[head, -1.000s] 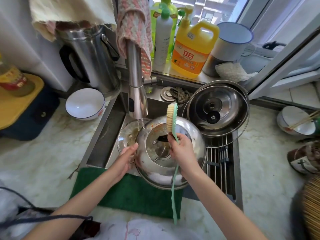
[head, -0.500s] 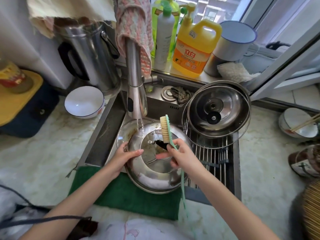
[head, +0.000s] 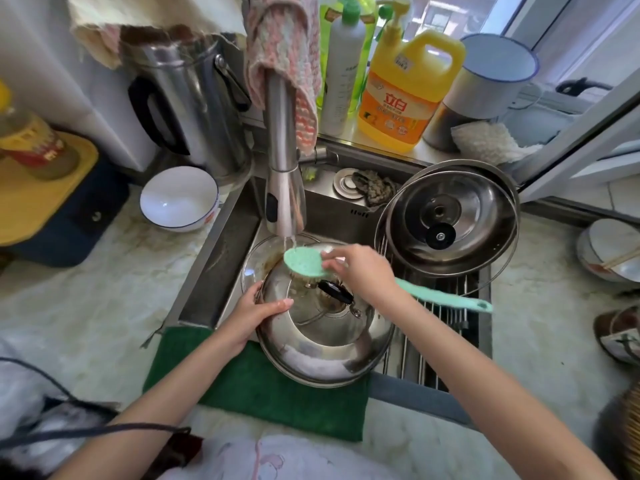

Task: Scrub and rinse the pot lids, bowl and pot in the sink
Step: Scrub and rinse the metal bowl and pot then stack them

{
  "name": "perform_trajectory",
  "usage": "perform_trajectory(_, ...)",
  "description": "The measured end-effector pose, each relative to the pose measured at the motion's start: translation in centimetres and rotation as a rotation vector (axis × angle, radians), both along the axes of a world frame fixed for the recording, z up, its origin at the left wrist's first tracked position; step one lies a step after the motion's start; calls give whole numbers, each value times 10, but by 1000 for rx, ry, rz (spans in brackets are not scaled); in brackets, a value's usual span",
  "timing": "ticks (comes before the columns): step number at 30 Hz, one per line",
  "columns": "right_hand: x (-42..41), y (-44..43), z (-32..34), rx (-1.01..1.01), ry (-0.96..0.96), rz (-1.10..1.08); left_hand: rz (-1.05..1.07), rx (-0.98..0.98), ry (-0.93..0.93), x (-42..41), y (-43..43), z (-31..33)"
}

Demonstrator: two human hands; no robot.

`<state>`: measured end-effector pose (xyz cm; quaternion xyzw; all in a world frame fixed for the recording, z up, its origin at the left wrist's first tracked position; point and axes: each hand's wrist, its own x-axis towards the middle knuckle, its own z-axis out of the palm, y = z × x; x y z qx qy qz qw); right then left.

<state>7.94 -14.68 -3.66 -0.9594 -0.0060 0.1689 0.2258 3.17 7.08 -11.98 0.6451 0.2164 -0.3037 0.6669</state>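
The fingers [head: 341,262] of the right hand [head: 362,273] are curled round the neck of a green brush [head: 304,263], just behind its oval head. The head is turned bristles-down against a steel lid [head: 325,344], close to the lid's black knob [head: 335,292], and the handle is pointed out to the right over the wire rack [head: 433,341]. The right forearm is brought in from the lower right, with the wrist bent over the lid.

The left rim of the lid is gripped by the left hand [head: 256,315]. The thumb [head: 277,304] is laid flat on top, and the other fingers are tucked under the edge, out of sight. The left forearm is stretched in from the lower left.

The lid is held tilted in the sink [head: 221,258], its near edge over a green cloth [head: 277,393]. A thin stream of water is run from the faucet [head: 284,188] onto the brush head. A second lid [head: 460,216] is propped at the back of the rack. A white bowl [head: 178,199] is set on the counter left of the sink.
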Motion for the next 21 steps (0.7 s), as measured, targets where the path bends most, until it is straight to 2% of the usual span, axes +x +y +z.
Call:
perform_trajectory(3, 24, -6, -6, -160, -96, -120, 19, -4, -3, -4, 5, -2)
perform_trajectory(7, 12, 8, -5, -88, -46, 136, 71, -16, -27, -12, 11, -7)
perform_trajectory(11, 24, -3, -6, -147, -90, -44, 53, -15, -42, -13, 12, -9)
perform_trajectory(15, 9, 10, -1, -43, -23, 184, 65, -34, -51, -12, 12, -8)
perform_trajectory(18, 19, -7, -5, -3, -36, -47, 53, -44, -32, -13, 12, -8)
perform_trajectory(19, 20, -9, -7, 6, -38, -74, 53, -46, -31, -14, 13, -9)
perform_trajectory(21, 12, -7, -7, 32, 38, 5, 55, -49, -25, -13, 14, -11)
